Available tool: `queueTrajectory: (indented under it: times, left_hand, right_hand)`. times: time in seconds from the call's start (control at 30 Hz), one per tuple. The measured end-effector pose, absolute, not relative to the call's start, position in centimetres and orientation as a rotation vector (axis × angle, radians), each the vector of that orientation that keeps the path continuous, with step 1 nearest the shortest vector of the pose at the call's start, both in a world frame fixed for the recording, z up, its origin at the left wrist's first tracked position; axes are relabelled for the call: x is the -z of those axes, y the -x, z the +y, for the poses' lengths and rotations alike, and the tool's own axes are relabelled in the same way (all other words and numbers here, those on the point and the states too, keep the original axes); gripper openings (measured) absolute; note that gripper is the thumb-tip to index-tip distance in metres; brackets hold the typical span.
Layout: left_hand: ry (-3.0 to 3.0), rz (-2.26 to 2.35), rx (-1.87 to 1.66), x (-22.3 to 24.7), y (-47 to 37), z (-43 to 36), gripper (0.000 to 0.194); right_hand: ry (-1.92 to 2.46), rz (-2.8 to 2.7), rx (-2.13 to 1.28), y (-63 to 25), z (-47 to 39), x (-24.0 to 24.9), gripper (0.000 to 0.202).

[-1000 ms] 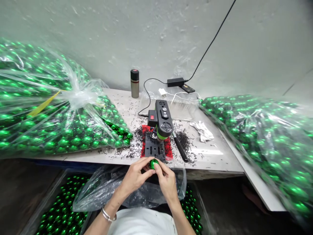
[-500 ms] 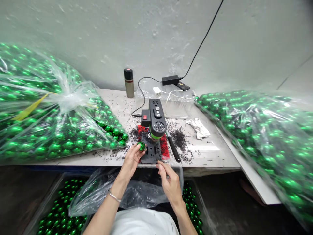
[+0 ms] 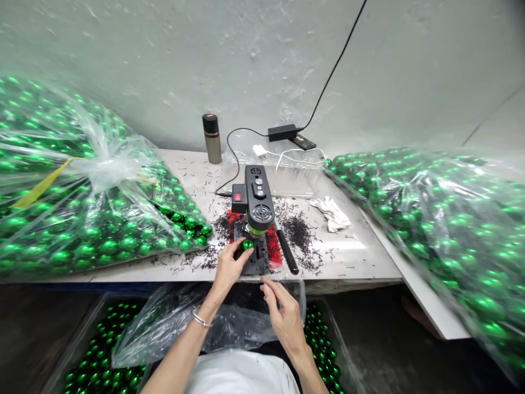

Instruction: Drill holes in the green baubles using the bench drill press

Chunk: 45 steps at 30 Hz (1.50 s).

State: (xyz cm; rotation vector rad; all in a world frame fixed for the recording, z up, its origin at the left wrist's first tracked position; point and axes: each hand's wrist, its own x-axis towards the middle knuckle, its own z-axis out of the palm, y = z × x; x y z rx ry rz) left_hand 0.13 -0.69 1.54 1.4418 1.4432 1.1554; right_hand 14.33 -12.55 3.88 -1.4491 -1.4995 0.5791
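Observation:
Between the thumb and fingers of my left hand point(image 3: 230, 266) is a shiny green ball point(image 3: 247, 244), held over the dark base plate point(image 3: 255, 264) of a small black machine point(image 3: 259, 200), just below its head. My right hand point(image 3: 283, 312) is at the table's front edge with thumb and forefinger pinched together; anything between them is too small to make out. The machine's black lever handle point(image 3: 287, 253) slants down on its right side. Small black pieces point(image 3: 298, 232) lie in a pile to the right of it.
Large clear bags of green balls lie at the left point(image 3: 82, 219) and right point(image 3: 435, 219). Behind the machine are a bottle point(image 3: 213, 145), a power adapter point(image 3: 283, 132) and a clear plastic tray point(image 3: 301, 183). White gloves point(image 3: 332, 214) lie to the right. More green balls point(image 3: 102, 350) are below the table.
My left hand has carried the green ball rightward, from beside the base plate to below the machine's head. My right hand has stayed nearly in place, slightly lower. The view has shifted a little.

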Motion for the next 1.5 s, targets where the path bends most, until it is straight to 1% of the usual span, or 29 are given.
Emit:
queueTrajectory:
  times: [0.13,0.23,0.33,0.4,0.5,0.63,0.7,0.77,0.83,0.9,0.93,0.97,1.03,1.1,1.27,1.4,1.5]
  left_hand:
    - [-1.697,1.503,-1.138,-1.4,-0.2,-0.6,0.034]
    - [-1.834,1.436,-1.138,-1.4,0.1,-0.5,0.032]
    - [-1.862,1.378,-1.143,-1.2,0.7,-0.5,0.031]
    - [-1.853,1.366,-1.135,-1.1,1.0,-0.5,0.030]
    - [-1.890,1.352,-1.086,-1.3,1.2,-0.4,0.029]
    - [-1.990,1.327,-1.065,-1.6,0.6,-0.4,0.028]
    - [-2.007,1.320,-1.085,-1.6,0.3,-0.4,0.029]
    - [-1.999,1.315,-1.102,-1.5,0.1,-0.4,0.029]
    - [-1.980,1.315,-1.103,-1.4,0.0,-0.4,0.029]
    - [-1.964,1.312,-1.095,-1.4,0.1,-0.3,0.028]
    - [-1.958,1.309,-1.094,-1.4,0.1,-0.3,0.028]
    - [-1.954,1.306,-1.093,-1.4,0.1,-0.2,0.028]
    - [-1.950,1.304,-1.099,-1.3,0.1,-0.2,0.029]
    - [-1.945,1.307,-1.107,-1.2,0.1,-0.2,0.029]
    - [-1.951,1.310,-1.132,-0.9,0.0,-0.3,0.029]
    - [-2.022,1.315,-1.134,-0.8,-0.1,-0.4,0.030]
    - [-2.062,1.315,-1.152,-0.8,-0.1,-0.6,0.028]
  right_hand:
    - [1.468,-1.520,-0.528,-14.9,-12.9,-4.1,0.026]
    - [1.449,-1.525,-0.347,-15.9,-12.3,-5.8,0.028]
    - [1.339,-1.524,-0.035,-16.9,-10.8,-8.8,0.043]
    - [1.237,-1.560,0.107,-17.2,-9.6,-10.8,0.052]
    - [1.172,-1.608,0.163,-17.0,-8.1,-12.4,0.059]
    - [1.146,-1.708,0.201,-16.5,-7.4,-12.6,0.064]
    - [1.135,-1.727,0.186,-16.4,-7.5,-12.6,0.062]
    - [1.112,-1.729,0.140,-16.5,-7.5,-12.7,0.056]
    - [1.063,-1.716,0.082,-16.4,-7.2,-13.0,0.044]
    - [1.002,-1.692,0.021,-16.2,-6.5,-13.2,0.024]
    - [0.973,-1.690,0.005,-16.0,-6.0,-13.0,0.015]
    - [0.948,-1.693,0.005,-15.7,-5.5,-12.7,0.013]
    - [0.913,-1.700,0.065,-15.2,-4.7,-11.4,0.025]
    - [0.910,-1.674,0.144,-14.7,-4.1,-9.5,0.031]
    - [0.922,-1.604,0.185,-14.4,-3.9,-5.3,0.031]
    - [0.947,-1.556,0.167,-14.5,-3.8,-3.9,0.030]
    - [0.939,-1.664,0.151,-14.7,-3.6,-3.4,0.028]
